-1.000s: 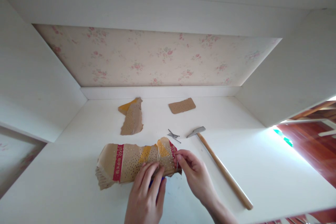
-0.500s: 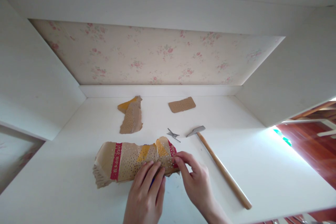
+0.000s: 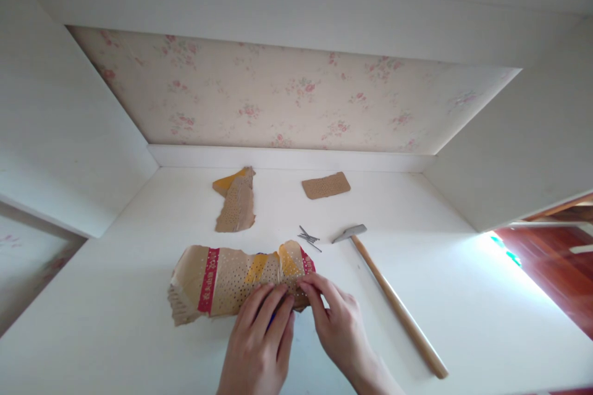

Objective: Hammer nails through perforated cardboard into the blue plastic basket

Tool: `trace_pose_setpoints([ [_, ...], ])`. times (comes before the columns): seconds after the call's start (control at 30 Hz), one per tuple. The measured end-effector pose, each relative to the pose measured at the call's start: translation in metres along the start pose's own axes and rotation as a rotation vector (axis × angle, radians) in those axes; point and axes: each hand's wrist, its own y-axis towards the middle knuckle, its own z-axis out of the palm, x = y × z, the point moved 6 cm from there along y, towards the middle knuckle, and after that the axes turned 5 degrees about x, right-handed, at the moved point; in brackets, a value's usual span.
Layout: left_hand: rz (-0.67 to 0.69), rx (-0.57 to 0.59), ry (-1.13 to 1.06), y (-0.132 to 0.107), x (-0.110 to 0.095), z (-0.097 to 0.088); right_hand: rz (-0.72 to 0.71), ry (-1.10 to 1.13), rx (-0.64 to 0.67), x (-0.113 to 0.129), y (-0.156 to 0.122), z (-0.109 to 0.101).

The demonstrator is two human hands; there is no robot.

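**Both hands at the holed cardboard**

I have the big piece of cardboard [image 3: 227, 284], peppered with holes, right under my fingers, reaching out well to the left of them. My left hand [image 3: 259, 345] lies over its near edge, fingers side by side, and something blue [image 3: 272, 320] shows between them. Just beside it, my right hand [image 3: 306, 284] has thumb and forefinger meeting on the right end. I can't tell whether a nail sits in that pinch, or whether my left hand grips as well as presses. The loose nails [image 3: 309, 238] lie just beyond my right fingertips, and the hammer [image 3: 398, 305] lies to the right of that hand. I judge the step to be fine fingertip work at that end; the next move seems to call for a steady left hand and a light, exact right.
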Motion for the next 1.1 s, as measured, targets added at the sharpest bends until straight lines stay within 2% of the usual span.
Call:
trace_pose_setpoints([
  [0.2,0.041,0.042,0.043,0.000,0.000,-0.001,-0.070,-0.028,0.105,0.014,0.004,0.000],
  [0.33,0.009,0.031,-0.010,0.012,-0.001,-0.008,-0.118,-0.036,0.156,0.021,0.007,0.002],
  [0.4,0.001,0.061,-0.045,0.019,-0.003,-0.009,-0.091,-0.039,0.152,0.018,0.006,0.004],
  [0.5,-0.064,0.139,-0.090,0.026,0.003,-0.005,0.027,-0.010,0.121,0.007,0.005,0.004],
  [0.6,-0.219,0.195,-0.221,0.026,0.018,-0.003,0.117,0.077,0.152,0.000,0.003,0.006],
  [0.73,-0.343,0.259,-0.408,0.031,0.032,-0.007,0.128,0.116,0.179,-0.003,0.002,0.007],
  [0.87,-0.311,0.261,-0.517,0.050,0.032,-0.012,0.168,0.149,0.169,-0.005,0.003,0.007],
  [0.97,-0.282,0.318,-0.639,0.060,0.031,-0.006,0.163,0.151,0.180,-0.004,0.004,0.006],
  [1.1,-0.328,0.384,-0.816,0.060,0.036,0.002,0.158,0.099,0.118,-0.006,0.005,0.001],
])
